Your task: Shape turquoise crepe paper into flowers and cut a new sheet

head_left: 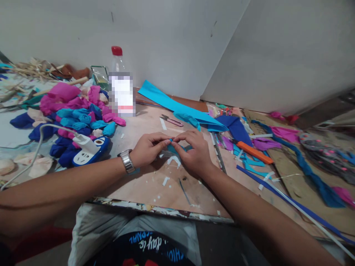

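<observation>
Over the middle of the table, both hands meet fingertip to fingertip on a small piece of blue material (171,147). My left hand (148,149), with a metal watch on its wrist, pinches it from the left. From the right, my right hand (194,152) pinches the same piece between thumb and fingers. Much of the piece is hidden by the fingers. Behind the hands lie small pink-handled thread snips (172,120), a crumpled light blue piece (188,119) and a long bright blue strip (166,100).
Pink, blue and cream bundles (80,116) heap at the left, beside a power socket (91,152) with a cable. A red-capped bottle (119,64) stands behind. To the right are an orange cutter (254,152), blue scraps and cardboard (288,177). A wall rises at the back.
</observation>
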Demonstrator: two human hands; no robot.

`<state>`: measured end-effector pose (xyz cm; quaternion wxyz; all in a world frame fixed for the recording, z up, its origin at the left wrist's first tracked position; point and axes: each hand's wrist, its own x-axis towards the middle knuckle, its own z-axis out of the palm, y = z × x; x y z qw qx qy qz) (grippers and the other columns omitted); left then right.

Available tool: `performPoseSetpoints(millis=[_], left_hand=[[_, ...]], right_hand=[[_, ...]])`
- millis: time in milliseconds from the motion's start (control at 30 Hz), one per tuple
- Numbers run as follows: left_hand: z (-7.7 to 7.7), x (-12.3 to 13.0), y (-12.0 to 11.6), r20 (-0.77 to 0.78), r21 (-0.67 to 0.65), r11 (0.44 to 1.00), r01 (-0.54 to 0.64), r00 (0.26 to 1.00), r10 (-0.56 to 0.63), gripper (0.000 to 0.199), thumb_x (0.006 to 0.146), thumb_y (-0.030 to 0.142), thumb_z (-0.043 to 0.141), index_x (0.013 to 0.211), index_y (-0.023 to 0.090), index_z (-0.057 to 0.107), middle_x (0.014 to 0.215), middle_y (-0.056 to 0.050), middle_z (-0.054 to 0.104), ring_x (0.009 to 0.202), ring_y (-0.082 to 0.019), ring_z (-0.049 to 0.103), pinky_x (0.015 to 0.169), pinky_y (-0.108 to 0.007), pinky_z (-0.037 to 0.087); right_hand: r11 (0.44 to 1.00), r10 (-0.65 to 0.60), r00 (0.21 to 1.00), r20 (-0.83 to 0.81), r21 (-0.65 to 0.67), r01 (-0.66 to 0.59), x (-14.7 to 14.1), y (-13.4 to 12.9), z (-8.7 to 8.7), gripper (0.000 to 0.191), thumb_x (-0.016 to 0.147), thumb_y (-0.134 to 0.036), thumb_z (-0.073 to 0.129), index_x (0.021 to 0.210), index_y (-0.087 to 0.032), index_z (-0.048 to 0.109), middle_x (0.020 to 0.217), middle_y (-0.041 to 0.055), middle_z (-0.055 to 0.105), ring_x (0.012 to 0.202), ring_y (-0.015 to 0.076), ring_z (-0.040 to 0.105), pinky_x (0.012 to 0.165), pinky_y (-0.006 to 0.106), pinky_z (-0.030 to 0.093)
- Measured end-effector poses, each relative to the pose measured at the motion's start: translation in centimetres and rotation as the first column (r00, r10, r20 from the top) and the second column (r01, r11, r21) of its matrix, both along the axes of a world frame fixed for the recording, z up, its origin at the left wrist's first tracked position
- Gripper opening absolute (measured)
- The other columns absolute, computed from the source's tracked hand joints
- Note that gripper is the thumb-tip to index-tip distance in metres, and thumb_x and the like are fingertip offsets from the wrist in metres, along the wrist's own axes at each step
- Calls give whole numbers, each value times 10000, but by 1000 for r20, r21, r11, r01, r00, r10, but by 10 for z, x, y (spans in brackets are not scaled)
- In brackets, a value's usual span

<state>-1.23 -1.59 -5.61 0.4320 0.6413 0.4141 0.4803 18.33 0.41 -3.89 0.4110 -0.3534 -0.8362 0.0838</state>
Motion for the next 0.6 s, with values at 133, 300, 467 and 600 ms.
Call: performPoseSetpoints(millis=[133,300,467,600], left_hand=[[0,0,1,-2,13,999,29,1000,-29,288,941,397,637,1060,178,781,1058,-106,772,883,-177,704,751,-299,577],[1,0,0,-15,43,997,58,998,-58,317,949,415,617,1101,186,774,1044,-105,763,864,-176,695,733,-296,571],[1,1,0,-21,10,1000,25,999,-25,313,945,418,613,1039,166,772,945,-93,760,870,-192,688,695,-286,559],[0,1,1,-35,15,1000,23,999,-22,268,940,377,616,999,163,765,962,-83,756,851,-174,679,691,-268,542]], right_hand=[[1000,3,1000,-9,5,-3,0,0,0,58,902,-262,721,868,-237,682,897,9,757,944,237,650,892,424,452],[1000,1,1000,-11,-1,-1,0,0,-1,66,891,-265,740,867,-236,685,900,8,761,940,237,656,892,425,454],[1000,14,1000,-17,5,-14,0,1,-2,66,892,-286,749,902,-242,701,901,11,766,932,237,670,891,427,460],[999,44,999,-30,19,-43,0,3,-2,46,904,-255,736,947,-252,722,920,10,774,905,228,684,895,435,468]])
